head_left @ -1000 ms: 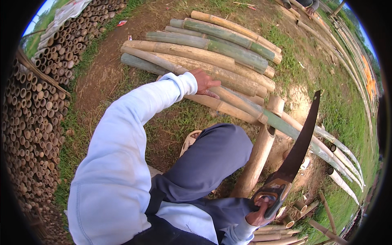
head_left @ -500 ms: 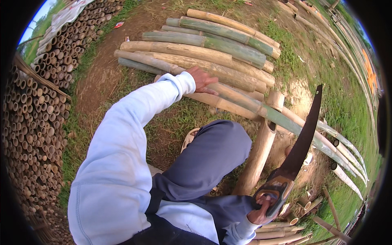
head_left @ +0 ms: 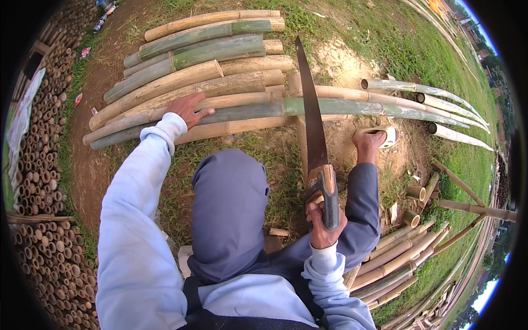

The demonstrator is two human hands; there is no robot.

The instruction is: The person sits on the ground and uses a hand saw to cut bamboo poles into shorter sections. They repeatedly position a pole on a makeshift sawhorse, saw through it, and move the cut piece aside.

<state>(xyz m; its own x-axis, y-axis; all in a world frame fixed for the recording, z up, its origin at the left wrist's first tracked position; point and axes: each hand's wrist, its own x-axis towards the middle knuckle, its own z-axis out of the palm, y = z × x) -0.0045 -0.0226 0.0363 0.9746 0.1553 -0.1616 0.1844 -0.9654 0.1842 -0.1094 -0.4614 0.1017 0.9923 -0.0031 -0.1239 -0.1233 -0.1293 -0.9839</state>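
My left hand (head_left: 188, 109) lies flat on a long green bamboo pole (head_left: 330, 106) that stretches across the ground in front of me. My right hand (head_left: 323, 225) grips the wooden handle of a hand saw (head_left: 311, 118). Its dark toothed blade points away from me and crosses over the green pole near the pole's middle. My bare right foot (head_left: 367, 144) rests on the dirt just right of the blade, beside a sandal (head_left: 385, 133). My bent left knee in grey trousers (head_left: 228, 203) fills the centre.
A row of cut bamboo poles (head_left: 203, 60) lies behind the green pole. Stacked bamboo with open ends (head_left: 38, 181) lines the left edge. Short offcuts (head_left: 413, 204) and more poles (head_left: 401, 258) lie at the right on grass. Thin curved poles (head_left: 440, 104) extend to the far right.
The view swung right. The saw moved from my lower right to in front of me, its blade now over the green pole. My left hand stays on the bamboo.
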